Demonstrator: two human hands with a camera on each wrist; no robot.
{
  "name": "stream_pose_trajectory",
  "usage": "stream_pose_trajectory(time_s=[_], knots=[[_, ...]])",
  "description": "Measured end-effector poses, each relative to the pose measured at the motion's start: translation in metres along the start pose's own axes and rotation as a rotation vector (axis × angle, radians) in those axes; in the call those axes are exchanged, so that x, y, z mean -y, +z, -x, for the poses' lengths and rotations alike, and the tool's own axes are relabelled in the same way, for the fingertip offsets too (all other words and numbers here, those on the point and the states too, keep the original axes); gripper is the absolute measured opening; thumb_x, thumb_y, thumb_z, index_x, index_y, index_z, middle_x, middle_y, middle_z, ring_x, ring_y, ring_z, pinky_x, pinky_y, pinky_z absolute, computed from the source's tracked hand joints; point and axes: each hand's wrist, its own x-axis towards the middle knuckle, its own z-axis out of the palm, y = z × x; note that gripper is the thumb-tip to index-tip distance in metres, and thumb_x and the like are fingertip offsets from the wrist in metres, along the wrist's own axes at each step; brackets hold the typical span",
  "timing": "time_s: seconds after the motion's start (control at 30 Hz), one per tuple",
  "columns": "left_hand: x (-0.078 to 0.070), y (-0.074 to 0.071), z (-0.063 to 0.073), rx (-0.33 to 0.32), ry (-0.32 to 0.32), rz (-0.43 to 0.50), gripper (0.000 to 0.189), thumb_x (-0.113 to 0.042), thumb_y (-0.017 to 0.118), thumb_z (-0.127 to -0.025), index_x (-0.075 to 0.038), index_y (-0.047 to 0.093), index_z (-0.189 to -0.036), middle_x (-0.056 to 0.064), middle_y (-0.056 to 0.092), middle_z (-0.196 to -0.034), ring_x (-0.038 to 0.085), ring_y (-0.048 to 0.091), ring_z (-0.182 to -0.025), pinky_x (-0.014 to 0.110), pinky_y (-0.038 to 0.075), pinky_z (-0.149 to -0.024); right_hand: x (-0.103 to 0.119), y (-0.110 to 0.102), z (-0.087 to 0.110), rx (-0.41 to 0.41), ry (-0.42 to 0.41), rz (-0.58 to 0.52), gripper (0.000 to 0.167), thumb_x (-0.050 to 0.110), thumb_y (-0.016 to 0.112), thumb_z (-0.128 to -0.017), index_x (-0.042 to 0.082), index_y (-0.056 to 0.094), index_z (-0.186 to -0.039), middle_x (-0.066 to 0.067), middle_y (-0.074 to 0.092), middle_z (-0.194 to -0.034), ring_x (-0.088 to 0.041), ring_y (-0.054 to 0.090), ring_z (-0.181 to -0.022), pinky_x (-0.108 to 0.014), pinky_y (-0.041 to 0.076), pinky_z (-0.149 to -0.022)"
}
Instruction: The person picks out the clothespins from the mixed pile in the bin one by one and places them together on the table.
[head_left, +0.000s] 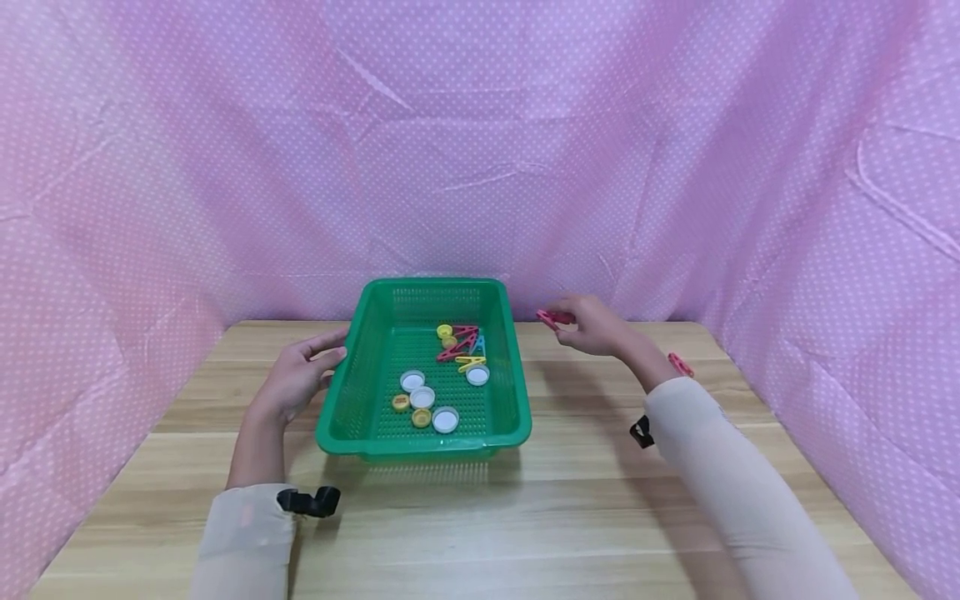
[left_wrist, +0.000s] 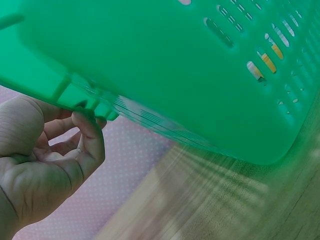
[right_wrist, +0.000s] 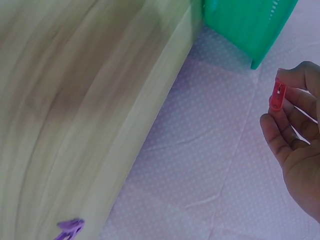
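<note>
A green plastic basket (head_left: 343, 425) sits on the wooden table, holding red, yellow and blue clothespins plus white and yellow bottle caps. My left hand (head_left: 296, 382) grips its left rim; the left wrist view shows the thumb and fingers (left_wrist: 90, 142) pinching the edge. To the right of the basket, my right hand (head_left: 592, 325) is raised over the far part of the table. It pinches a red clothespin (right_wrist: 278, 96) between thumb and fingers. Another red clothespin (head_left: 680, 364) lies on the table, beyond the right forearm.
In the right wrist view a purple clothespin (right_wrist: 71, 228) lies near the table's edge. The wooden table (head_left: 570, 517) stretches in front of the basket. Pink dotted cloth (head_left: 480, 150) hangs behind the table and at both sides.
</note>
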Motion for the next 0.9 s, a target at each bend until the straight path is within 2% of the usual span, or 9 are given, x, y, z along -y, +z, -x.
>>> stream_pose_trajectory(time_s=[0.33,0.5,0.7,0.9], knots=[[-0.002,0.001,0.002,0.000,0.007,0.005,0.054,-0.027,0.057,-0.107,-0.007,0.043,-0.156,0.017,0.043,-0.156,0.006,0.065,-0.108,0.027,0.056,-0.094,-0.022,-0.003,0.025,-0.008,0.032,0.032,0.030,0.004,0.073,-0.085,-0.003,0.073,-0.114,-0.011,0.070,-0.095,-0.025,0.059,-0.082,-0.041,0.050,-0.072],[-0.002,0.002,0.002,0.016,0.018,0.018,0.054,-0.027,0.057,-0.108,-0.008,0.043,-0.156,0.017,0.044,-0.156,0.007,0.065,-0.111,0.026,0.056,-0.093,-0.035,-0.003,0.039,-0.029,0.055,0.044,0.033,0.006,0.076,-0.086,-0.003,0.073,-0.117,-0.010,0.071,-0.097,-0.024,0.062,-0.085,-0.043,0.053,-0.075],[-0.002,0.001,0.003,0.010,0.013,0.020,0.054,-0.027,0.057,-0.107,-0.009,0.043,-0.156,0.016,0.045,-0.155,0.007,0.065,-0.110,0.025,0.056,-0.093,-0.049,-0.002,0.057,-0.011,0.110,0.036,0.039,0.008,0.075,-0.088,-0.009,0.069,-0.122,-0.013,0.071,-0.098,-0.026,0.064,-0.086,-0.047,0.055,-0.078],[0.000,0.001,0.001,0.002,0.013,0.018,0.054,-0.028,0.058,-0.107,-0.008,0.044,-0.155,0.014,0.049,-0.151,0.007,0.066,-0.108,0.026,0.057,-0.092,-0.061,0.002,0.074,-0.028,0.137,0.000,0.037,0.004,0.075,-0.087,-0.006,0.070,-0.122,-0.014,0.072,-0.100,-0.027,0.065,-0.088,-0.048,0.054,-0.081]])
